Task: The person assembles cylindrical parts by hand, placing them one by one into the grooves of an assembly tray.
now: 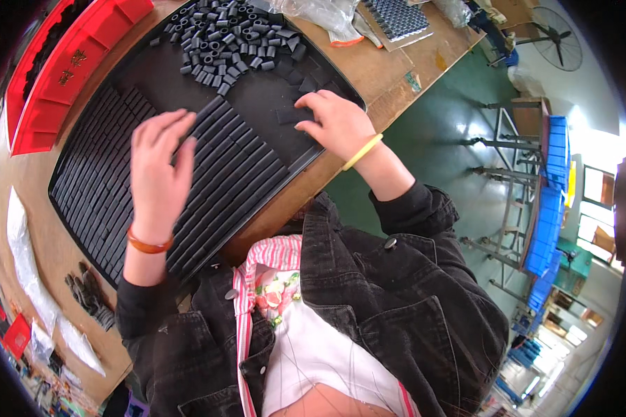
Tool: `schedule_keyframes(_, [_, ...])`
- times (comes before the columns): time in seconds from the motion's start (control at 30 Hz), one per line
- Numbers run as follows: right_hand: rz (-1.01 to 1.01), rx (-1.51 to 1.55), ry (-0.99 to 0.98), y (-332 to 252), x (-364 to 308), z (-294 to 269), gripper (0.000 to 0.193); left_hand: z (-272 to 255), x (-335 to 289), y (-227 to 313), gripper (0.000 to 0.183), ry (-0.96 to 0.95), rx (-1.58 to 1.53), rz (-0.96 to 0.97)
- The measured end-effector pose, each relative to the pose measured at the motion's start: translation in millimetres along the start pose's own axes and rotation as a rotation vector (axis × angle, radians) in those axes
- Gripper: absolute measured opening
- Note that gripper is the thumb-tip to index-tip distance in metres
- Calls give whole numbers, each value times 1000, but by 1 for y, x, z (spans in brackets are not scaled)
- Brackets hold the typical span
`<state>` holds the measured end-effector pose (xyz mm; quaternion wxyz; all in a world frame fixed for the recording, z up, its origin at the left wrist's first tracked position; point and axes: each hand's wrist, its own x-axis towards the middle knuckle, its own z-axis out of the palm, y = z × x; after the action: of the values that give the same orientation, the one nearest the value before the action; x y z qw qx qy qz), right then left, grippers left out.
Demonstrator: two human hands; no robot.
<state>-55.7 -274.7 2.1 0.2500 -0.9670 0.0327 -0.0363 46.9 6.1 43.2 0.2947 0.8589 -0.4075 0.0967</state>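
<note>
My left hand point(161, 163), with an orange-brown bangle at its wrist, is raised over closely packed rows of black tubes point(222, 163). Its fingers are bent and apart, and nothing shows in them. My right hand point(337, 121), wearing a pale yellow band, is at the right side of the black tray point(257, 101). The thumb and index finger sit on either side of a small dark rectangular group of black tubes point(286, 115); its details are hard to make out. Loose short black tubes point(229, 42) lie heaped at the tray's far end.
Red bins point(69, 76) stand along the tray's far left. Grey gloves point(89, 295) and a long white plastic wrap point(31, 267) lie on the wooden table. Clear bags point(320, 17) and a perforated panel point(396, 17) are at the back. Blue bins point(546, 222) and a fan point(553, 38) stand off right.
</note>
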Motion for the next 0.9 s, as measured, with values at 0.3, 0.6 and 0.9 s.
schedule_keyframes(0.3, [-19, -93, -42, -4, 12, 18, 21, 35, -23, 34, 26, 19, -228, -23])
schedule_keyframes(0.6, [34, -105, 138, -12, 14, 26, 28, 45, -30, 36, 28, 21, -252, 24])
schedule_keyframes(0.9, [-17, 451, -48, -35, 10, 20, 19, 41, -28, 39, 34, 71, -117, 65])
